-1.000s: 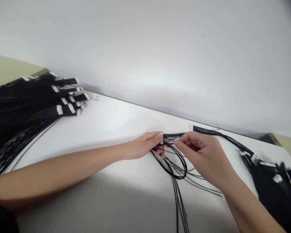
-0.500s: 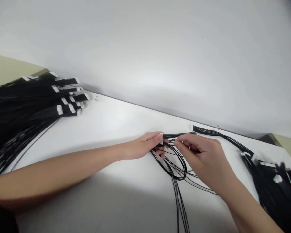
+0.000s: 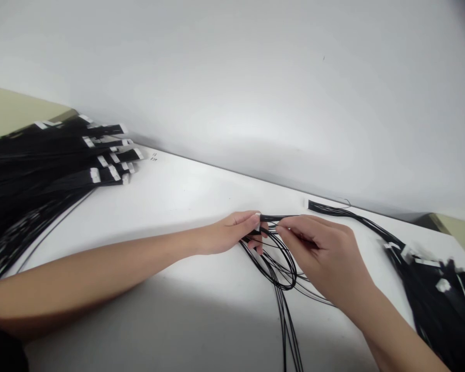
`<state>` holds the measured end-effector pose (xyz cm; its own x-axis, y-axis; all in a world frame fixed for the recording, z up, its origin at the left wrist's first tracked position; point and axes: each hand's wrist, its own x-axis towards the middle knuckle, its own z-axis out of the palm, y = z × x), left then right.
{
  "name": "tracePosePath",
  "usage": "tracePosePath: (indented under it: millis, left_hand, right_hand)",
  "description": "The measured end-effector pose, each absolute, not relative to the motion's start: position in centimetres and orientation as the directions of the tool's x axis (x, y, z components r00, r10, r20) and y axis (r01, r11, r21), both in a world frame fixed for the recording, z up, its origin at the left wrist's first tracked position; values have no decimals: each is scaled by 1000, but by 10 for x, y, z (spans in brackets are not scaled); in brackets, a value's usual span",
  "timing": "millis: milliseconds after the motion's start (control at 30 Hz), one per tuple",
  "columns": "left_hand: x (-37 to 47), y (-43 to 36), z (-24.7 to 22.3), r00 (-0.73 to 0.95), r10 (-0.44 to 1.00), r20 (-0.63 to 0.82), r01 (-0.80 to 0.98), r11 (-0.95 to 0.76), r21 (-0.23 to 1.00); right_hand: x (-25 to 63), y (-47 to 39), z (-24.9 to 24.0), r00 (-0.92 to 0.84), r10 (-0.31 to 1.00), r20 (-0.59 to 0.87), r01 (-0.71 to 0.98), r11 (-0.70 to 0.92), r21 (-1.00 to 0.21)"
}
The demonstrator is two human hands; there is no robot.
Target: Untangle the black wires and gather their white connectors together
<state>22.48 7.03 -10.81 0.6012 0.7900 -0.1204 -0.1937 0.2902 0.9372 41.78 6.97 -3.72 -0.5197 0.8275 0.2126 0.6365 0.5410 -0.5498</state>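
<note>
My left hand [image 3: 238, 231] is closed around a white connector [image 3: 258, 222], thumb on top, with black wires running out of it. Those black wires [image 3: 289, 258] loop below and between my hands, and several strands trail down toward the lower edge of the view. To the right, my right hand [image 3: 325, 248] is closed, thumb and forefinger pinched together close to the connector. A thin wire seems to be in the pinch, but the fingertips cover most of it. Some black wires pass behind the right hand.
A large pile of black wire bundles [image 3: 34, 165] with white connectors lies at the left. Another heap of black bundles [image 3: 437, 299] is at the right; one wire strand [image 3: 352, 214] reaches from it along the wall. The white table [image 3: 170, 191] meets a pale wall [image 3: 232, 103].
My right hand has shifted slightly left, toward the connector, and the wire loop has moved a little with it. My left hand stays in place.
</note>
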Motion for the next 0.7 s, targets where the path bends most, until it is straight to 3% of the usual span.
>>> tracePosePath:
  millis: [167, 500, 700]
  left_hand:
    - [224, 71, -110, 614, 777, -140, -192, 319, 928]
    - [224, 78, -113, 557, 814, -165, -492, 484, 723]
    - [222, 79, -114, 562, 798, -220, -474, 528, 705]
  right_hand:
    - [416, 69, -35, -514, 837, 185, 647, 520, -557]
    - [436, 83, -30, -378, 924, 63, 814, 364, -452]
    - [438, 85, -27, -370, 927, -67, 779, 270, -565]
